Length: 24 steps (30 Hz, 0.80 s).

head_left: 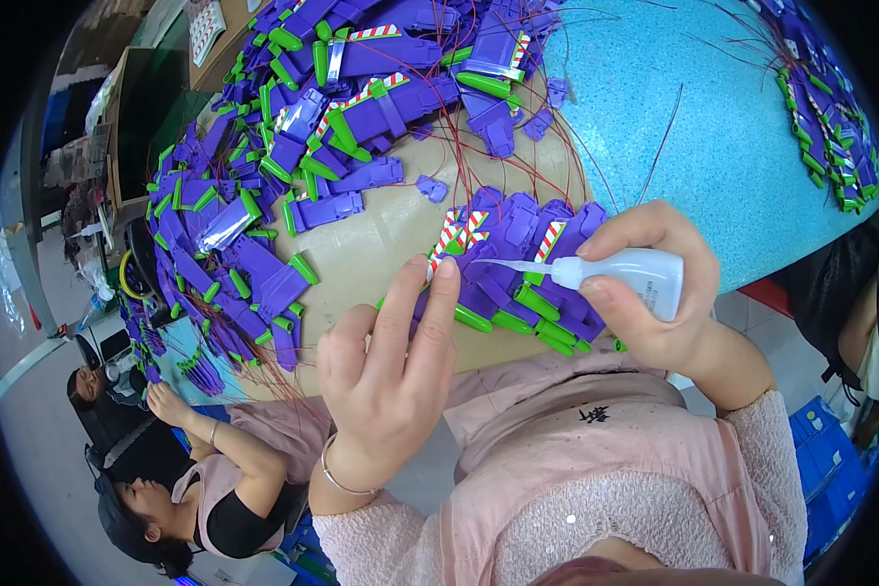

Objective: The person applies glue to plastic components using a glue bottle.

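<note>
My right hand [682, 337] grips a small white squeeze bottle [647, 276], like a glue bottle, between thumb and fingers. Its thin clear nozzle [523, 266] points left over a row of purple plastic parts [518, 234] with green tips. Close to the nozzle's end, the index and middle fingers of my left hand [389, 361] are stretched out. Their tips touch a red-and-white striped strip [445, 244] on the leftmost part. The left hand's other fingers are loosely curled, and no held object shows in it. Red wires [464, 156] run from the parts.
Many more purple-and-green parts [254, 244] lie heaped at the left and back of the tan table [386, 230]. A blue foam-like sheet [674, 127] covers the right side, with another bunch of parts [830, 132] at its far edge. A co-worker [230, 469] sits at the left.
</note>
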{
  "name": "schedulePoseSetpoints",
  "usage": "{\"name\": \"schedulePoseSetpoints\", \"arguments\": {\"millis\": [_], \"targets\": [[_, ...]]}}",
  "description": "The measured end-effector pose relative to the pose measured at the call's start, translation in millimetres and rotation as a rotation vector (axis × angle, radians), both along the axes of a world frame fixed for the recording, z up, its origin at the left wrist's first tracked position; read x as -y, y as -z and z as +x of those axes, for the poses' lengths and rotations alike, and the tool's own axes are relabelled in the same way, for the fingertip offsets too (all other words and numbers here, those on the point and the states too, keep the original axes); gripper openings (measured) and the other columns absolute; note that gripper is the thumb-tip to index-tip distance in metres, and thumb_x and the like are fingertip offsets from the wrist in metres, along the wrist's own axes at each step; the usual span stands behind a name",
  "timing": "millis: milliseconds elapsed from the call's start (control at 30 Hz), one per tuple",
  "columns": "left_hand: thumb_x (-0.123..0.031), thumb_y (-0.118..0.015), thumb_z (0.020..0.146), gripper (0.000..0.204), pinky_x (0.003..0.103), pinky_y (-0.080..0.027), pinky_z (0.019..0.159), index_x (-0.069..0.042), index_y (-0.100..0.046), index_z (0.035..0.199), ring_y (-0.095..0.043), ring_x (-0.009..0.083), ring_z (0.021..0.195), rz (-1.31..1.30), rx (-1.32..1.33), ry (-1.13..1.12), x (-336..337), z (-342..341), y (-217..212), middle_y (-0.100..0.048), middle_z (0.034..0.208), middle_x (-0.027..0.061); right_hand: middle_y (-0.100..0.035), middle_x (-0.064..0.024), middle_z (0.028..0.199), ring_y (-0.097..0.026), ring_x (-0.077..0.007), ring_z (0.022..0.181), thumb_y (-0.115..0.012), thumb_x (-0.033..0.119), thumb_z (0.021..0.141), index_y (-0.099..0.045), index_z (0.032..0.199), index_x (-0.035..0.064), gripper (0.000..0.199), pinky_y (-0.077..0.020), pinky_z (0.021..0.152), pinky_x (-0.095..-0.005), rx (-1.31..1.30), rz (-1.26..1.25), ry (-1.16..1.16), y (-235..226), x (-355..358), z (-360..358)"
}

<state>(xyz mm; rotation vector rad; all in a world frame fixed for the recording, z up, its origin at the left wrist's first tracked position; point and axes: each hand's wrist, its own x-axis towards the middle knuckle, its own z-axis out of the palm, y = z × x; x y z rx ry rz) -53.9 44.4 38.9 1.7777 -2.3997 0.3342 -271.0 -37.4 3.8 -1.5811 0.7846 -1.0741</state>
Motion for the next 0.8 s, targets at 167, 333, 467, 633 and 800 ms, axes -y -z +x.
{"name": "schedulePoseSetpoints", "arguments": {"millis": [167,333,467,633,800], "targets": [[-0.004,-0.062,0.067,0.047,0.028,-0.036,0.066,-0.013,-0.069,0.113,-0.046,0.0170,0.079,-0.021,0.018,0.007,1,-1,1,-0.064,0.113,0.0011,-0.065,-0.0103,0.092,-0.064,-0.0139,0.079,-0.074,0.004,0.079,-0.062,0.096,-0.0013,0.021,-0.0499,0.067,-0.0252,-0.037,-0.004,0.006,3,-1,-5],[-0.011,-0.067,0.073,0.041,0.033,-0.042,0.072,-0.008,-0.066,0.114,-0.052,0.0222,0.084,0.160,-0.231,0.029,14,-12,3,-0.061,0.111,0.0063,-0.063,-0.0091,0.093,-0.061,-0.0120,0.080,-0.070,0.003,0.082,-0.059,0.098,-0.0010,0.021,-0.0488,0.069,-0.0247,0.038,0.055,0.068,4,-2,-17],[-0.014,-0.072,0.073,0.035,0.040,-0.044,0.079,-0.004,-0.064,0.105,-0.054,0.0298,0.090,0.072,-0.347,0.149,49,1,9,-0.059,0.110,0.0121,-0.062,-0.0077,0.092,-0.058,-0.0092,0.077,-0.068,0.003,0.083,-0.057,0.099,-0.0008,0.021,-0.0459,0.066,-0.0225,0.054,0.103,0.109,9,-1,-21],[-0.012,-0.072,0.073,0.043,0.042,-0.045,0.080,-0.008,-0.057,0.112,-0.054,0.0304,0.094,-0.241,-0.167,-0.027,112,31,39,-0.056,0.113,0.0110,-0.062,-0.0069,0.091,-0.056,-0.0079,0.076,-0.069,0.004,0.083,-0.057,0.099,-0.0008,0.020,-0.0445,0.065,-0.0217,0.032,0.115,0.100,9,-3,-17],[-0.009,-0.071,0.071,0.045,0.040,-0.046,0.077,-0.005,-0.058,0.114,-0.055,0.0286,0.090,-0.223,-0.108,-0.007,107,37,39,-0.058,0.109,0.0131,-0.062,-0.0066,0.090,-0.056,-0.0078,0.075,-0.069,0.004,0.083,-0.057,0.099,-0.0008,0.020,-0.0445,0.064,-0.0217,0.054,0.130,0.104,9,-3,-17]]}}
